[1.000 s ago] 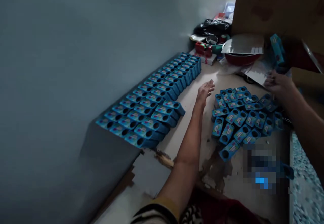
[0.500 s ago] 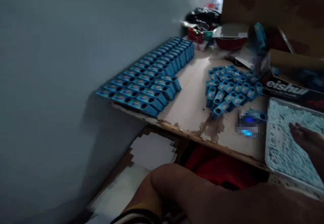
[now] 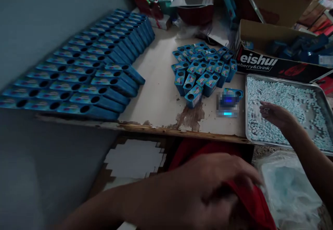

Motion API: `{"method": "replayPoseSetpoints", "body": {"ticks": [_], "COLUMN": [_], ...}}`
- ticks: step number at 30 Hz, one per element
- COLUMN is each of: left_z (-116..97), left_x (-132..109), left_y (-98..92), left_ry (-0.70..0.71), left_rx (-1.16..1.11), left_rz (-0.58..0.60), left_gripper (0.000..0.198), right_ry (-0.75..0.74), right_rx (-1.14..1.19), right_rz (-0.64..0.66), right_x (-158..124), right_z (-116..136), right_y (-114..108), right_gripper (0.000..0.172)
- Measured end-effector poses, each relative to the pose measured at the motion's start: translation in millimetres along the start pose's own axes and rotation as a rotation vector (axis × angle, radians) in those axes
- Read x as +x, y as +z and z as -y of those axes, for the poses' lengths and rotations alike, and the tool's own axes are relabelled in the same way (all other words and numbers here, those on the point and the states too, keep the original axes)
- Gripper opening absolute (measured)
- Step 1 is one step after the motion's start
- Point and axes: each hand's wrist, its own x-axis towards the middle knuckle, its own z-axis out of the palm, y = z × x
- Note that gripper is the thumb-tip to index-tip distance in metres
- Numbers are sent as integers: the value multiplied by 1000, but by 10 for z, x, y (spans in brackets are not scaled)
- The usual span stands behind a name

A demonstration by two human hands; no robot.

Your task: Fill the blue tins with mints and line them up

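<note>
My left hand [image 3: 221, 178] reaches in low from the left, below the table edge. Its fingers are curled, with red cloth [image 3: 252, 202] bunched in them; part of the grip is blurred. Over the left side of a metal tray [image 3: 246, 119] is my right hand [image 3: 277, 114], its fingertips drawn together close above small pale blue pellets [image 3: 278, 88]. Whether pellets are inside those fingers I cannot make out. Just left of the tray, a blue dispenser box with a round hole [image 3: 238, 93] lies beside a pixelated patch.
Rows of blue boxes [image 3: 85, 69] stand along the wall; a looser cluster [image 3: 200, 69] stands mid-table. Behind the tray is a black carton [image 3: 260, 62] holding more blue pieces. A red bowl [image 3: 195, 15] sits at the back. A clear plastic bag [image 3: 291, 185] lies below the tray.
The view has turned right and down, showing more of the tray, carton and bag. My left hand has moved right and now has red cloth in it. My right hand stays over the tray.
</note>
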Motion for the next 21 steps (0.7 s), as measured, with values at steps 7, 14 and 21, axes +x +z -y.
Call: {"method": "replayPoseSetpoints", "body": {"ticks": [7, 14, 21], "left_z": [1072, 1328, 1363], "left_x": [53, 307, 316], "left_y": [-607, -640, -744], "left_ry": [-251, -37, 105], "left_rx": [196, 594, 714], "left_rz": [-718, -1079, -1038], "left_gripper": [23, 17, 18], "right_ry": [-93, -362, -637], "right_rx": [-150, -474, -1140], "right_rz": [136, 259, 127], "right_x": [-176, -287, -226], "right_z": [136, 345, 450], "right_y": [436, 1151, 1293], "right_gripper": [45, 50, 11]}}
